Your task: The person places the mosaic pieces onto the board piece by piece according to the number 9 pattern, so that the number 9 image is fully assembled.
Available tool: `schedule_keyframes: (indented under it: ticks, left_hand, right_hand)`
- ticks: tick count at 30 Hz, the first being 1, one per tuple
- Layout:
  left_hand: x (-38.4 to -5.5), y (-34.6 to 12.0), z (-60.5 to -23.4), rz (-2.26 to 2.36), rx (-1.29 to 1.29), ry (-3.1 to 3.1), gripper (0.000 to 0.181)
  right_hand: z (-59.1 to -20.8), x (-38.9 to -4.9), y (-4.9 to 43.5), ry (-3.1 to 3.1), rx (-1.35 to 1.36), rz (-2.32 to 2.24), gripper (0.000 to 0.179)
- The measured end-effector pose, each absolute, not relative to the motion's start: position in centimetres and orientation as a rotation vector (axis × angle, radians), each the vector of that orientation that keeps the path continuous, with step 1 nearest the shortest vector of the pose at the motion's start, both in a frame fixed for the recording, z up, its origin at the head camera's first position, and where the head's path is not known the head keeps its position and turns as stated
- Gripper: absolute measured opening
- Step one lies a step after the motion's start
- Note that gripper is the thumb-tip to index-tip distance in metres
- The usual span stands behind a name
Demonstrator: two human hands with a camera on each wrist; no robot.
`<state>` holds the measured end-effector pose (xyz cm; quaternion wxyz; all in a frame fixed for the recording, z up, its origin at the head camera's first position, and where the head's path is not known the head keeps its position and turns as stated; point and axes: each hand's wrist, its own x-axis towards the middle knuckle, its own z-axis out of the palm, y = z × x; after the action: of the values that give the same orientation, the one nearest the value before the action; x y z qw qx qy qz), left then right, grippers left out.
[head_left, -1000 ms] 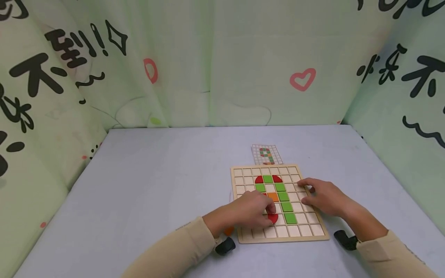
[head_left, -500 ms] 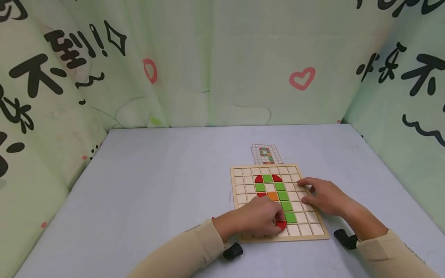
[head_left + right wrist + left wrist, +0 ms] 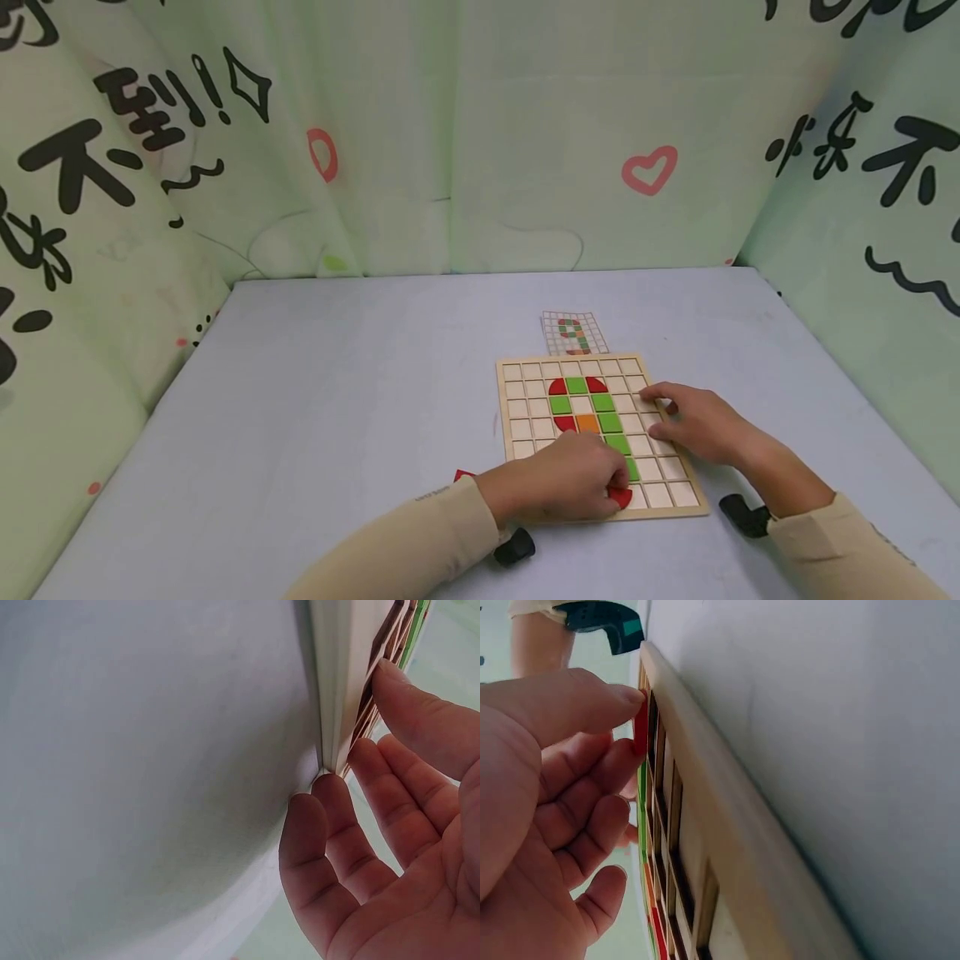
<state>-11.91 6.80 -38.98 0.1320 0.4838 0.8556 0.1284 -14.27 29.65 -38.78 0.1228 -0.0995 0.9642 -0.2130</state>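
My left hand [image 3: 564,479] pinches a red round-edged tile [image 3: 620,497] between thumb and index finger, low over the near rows of the wooden grid board [image 3: 678,492]. In the left wrist view the red tile [image 3: 640,726] stands on edge at the fingertips, right at the board's grid. Red corner tiles [image 3: 557,387], green square tiles [image 3: 602,402] and an orange tile [image 3: 588,423] lie in the grid's cells. My right hand [image 3: 701,427] rests on the board's right edge. Its thumb touches the grid, its other fingers against the frame [image 3: 337,682].
Behind the board lies a printed grid card [image 3: 576,332] with a coloured pattern, its near end hidden by the board. A red piece [image 3: 463,475] shows on the table left of my left wrist. Printed curtains [image 3: 540,167] enclose the white table [image 3: 337,375].
My left hand has slid the red tile right and toward the near side of the board, past the lowest green tile. My right hand has stayed at the board's edge.
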Motion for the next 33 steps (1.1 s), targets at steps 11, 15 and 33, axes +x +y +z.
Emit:
schedule_keyframes:
  ticks: [11, 15, 33]
  left_hand:
    - [-11.8, 7.6, -39.3, 0.310, 1.454, 2.539, 0.004]
    - [-11.7, 7.7, -39.4, 0.293, 1.466, 2.569, 0.005]
    - [-11.3, 8.3, -39.2, 0.250, 1.500, 2.630, 0.005]
  right_hand:
    - [-38.8, -14.2, 29.6, 2.804, -0.281, -0.630, 0.051]
    - [-38.8, -14.2, 29.6, 2.806, -0.291, -0.627, 0.050]
    - [-38.9, -14.2, 29.8, 2.818, -0.304, -0.632, 0.050]
